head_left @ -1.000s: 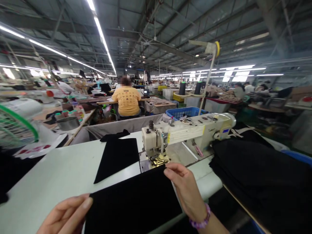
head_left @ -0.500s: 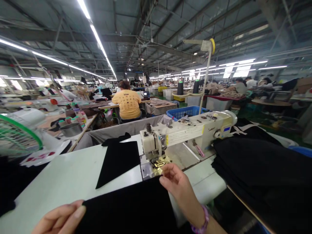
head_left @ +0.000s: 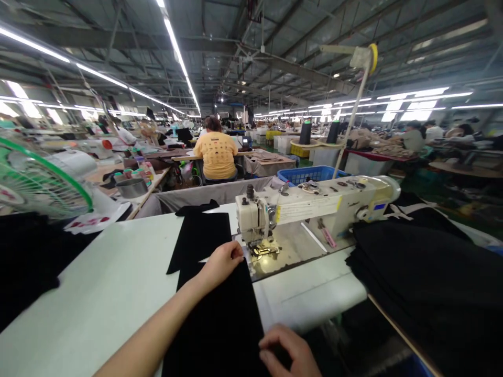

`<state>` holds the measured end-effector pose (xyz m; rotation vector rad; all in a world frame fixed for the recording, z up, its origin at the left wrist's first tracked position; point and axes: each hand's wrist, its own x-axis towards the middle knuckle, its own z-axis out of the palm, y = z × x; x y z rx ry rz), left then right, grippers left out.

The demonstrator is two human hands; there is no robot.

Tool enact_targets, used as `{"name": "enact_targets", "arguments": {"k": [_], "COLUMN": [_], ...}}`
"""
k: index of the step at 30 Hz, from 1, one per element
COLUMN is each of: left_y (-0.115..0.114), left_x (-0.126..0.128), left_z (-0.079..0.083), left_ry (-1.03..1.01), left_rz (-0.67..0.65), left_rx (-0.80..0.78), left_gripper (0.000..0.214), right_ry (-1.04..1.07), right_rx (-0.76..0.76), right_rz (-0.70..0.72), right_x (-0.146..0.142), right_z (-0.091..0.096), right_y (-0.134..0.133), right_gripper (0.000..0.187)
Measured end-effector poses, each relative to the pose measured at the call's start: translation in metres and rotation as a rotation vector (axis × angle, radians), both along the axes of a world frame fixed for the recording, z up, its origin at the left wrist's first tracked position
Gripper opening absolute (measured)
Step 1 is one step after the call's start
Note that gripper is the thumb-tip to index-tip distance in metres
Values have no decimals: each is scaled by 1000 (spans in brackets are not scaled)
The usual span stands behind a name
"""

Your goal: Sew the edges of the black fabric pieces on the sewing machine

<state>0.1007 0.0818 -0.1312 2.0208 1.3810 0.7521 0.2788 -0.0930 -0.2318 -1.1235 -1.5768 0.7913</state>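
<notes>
A long black fabric piece (head_left: pixel 220 319) lies lengthwise on the white table (head_left: pixel 110 277), its far end just left of the presser foot (head_left: pixel 262 249) of a cream sewing machine (head_left: pixel 314 209). My left hand (head_left: pixel 222 260) reaches forward and grips the fabric's far corner with curled fingers. My right hand (head_left: pixel 285 351) pinches the near edge of the same fabric at the table's front. A second black piece (head_left: pixel 200 238) lies flat beyond it.
A thick stack of black cloth (head_left: pixel 424 283) fills the right side. More black cloth (head_left: pixel 27 262) and a green fan (head_left: pixel 35 180) sit at the left. A person in a yellow shirt (head_left: pixel 218 154) sits ahead. A blue basket (head_left: pixel 310 174) stands behind the machine.
The fabric was turned from crosswise to lengthwise. My left hand went from the near left edge up to the far corner by the needle; my right hand dropped back from the presser foot to the near edge.
</notes>
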Motion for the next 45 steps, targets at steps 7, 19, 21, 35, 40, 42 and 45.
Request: {"name": "enact_targets", "arguments": {"k": [7, 19, 21, 35, 40, 42, 45], "left_y": [2, 30, 30, -86, -130, -123, -104], "left_x": [8, 22, 22, 17, 5, 2, 2], "left_z": [-27, -30, -31, -23, -41, -42, -37], "left_ry": [-14, 47, 58, 217, 291, 314, 360], "left_rz": [-2, 153, 162, -198, -520, -528, -515], "left_rx": [15, -42, -38, 227, 448, 518, 516], "left_gripper": [16, 17, 19, 17, 41, 43, 36], "right_ry": [-293, -524, -522, -523, -537, -531, -532], "right_rx": [513, 624, 616, 581, 512, 477, 422], "right_rz": [48, -44, -13, 47, 76, 84, 91], "right_x": [27, 33, 35, 35, 35, 34, 32], "right_z": [11, 25, 25, 29, 37, 39, 38], "right_y": [10, 27, 27, 27, 29, 36, 51], "right_gripper": [37, 30, 32, 27, 27, 28, 27]}}
